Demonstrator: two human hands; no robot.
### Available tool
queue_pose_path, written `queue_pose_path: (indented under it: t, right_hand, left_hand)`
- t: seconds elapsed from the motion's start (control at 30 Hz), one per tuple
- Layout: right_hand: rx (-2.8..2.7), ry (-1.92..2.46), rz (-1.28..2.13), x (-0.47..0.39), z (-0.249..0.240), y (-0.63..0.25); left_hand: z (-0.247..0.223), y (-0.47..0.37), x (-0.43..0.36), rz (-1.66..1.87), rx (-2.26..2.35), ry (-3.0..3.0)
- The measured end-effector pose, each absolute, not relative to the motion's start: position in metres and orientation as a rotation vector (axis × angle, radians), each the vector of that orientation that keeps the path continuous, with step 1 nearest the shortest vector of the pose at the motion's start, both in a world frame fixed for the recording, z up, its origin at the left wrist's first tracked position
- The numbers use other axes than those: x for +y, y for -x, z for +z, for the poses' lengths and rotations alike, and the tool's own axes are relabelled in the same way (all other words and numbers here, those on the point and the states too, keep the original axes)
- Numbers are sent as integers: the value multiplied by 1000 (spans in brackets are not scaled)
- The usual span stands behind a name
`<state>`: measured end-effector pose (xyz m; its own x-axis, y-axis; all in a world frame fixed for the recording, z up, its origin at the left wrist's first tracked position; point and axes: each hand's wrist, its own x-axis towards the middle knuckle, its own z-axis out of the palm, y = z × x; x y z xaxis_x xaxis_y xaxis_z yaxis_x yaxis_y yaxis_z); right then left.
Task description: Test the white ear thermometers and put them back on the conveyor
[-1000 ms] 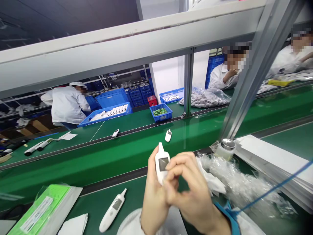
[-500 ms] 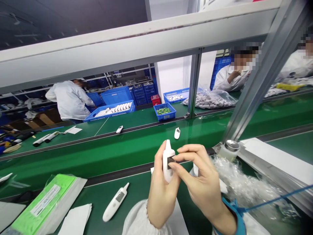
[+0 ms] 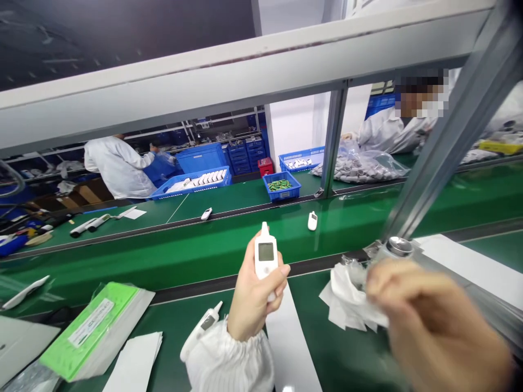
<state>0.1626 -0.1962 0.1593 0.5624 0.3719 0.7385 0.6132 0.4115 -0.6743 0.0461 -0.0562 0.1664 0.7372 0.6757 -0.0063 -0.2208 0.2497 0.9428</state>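
My left hand [image 3: 256, 288] is wrapped round a white ear thermometer [image 3: 265, 268], its probe tip up and its grey screen facing me. My thumb lies across the thermometer's lower front. Off to the right, my right hand [image 3: 425, 316] is smeared by motion; its fingers look drawn together, but whether anything is between them is unclear. It is nearest to crumpled white wipes [image 3: 345, 296] and a dispenser bottle with a metal top [image 3: 399, 246]. A second ear thermometer [image 3: 200, 333] lies on the green bench, partly behind my left sleeve.
White paper [image 3: 292, 337] lies below my left hand. At left are a green-topped pack [image 3: 96, 326] and white cards [image 3: 134, 362]. Beyond runs a green conveyor [image 3: 163, 258] with another thermometer [image 3: 312, 221]. Blue trays [image 3: 281, 190] stand behind it. A metal post [image 3: 441, 125] slants at right; co-workers are beyond.
My right hand has left the thermometer and moved right and down towards the wipes. My left hand has turned the thermometer so its screen, now uncovered, faces me.
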Motion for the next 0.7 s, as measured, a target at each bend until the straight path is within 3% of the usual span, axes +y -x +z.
queue_pose_path:
  t: [0.1, 0.17, 0.3, 0.5, 0.7]
  right_hand:
    - [-807, 1552, -164, -201, 118, -196]
    - [-1022, 1882, -207, -200, 79, -217]
    - [-1517, 2356, -606, -205, 24, -233]
    - [-1561, 2361, -804, -213, 41, -233]
    - [-1468, 2249, -756, -219, 53, -253]
  left_hand:
    - [169, -43, -58, 668, 466, -1197]
    - [170, -40, -61, 683, 479, -1208]
    - [166, -29, -62, 751, 513, -1251]
    - [135, 0, -48, 709, 697, -1227]
    - [128, 11, -39, 699, 788, -1228]
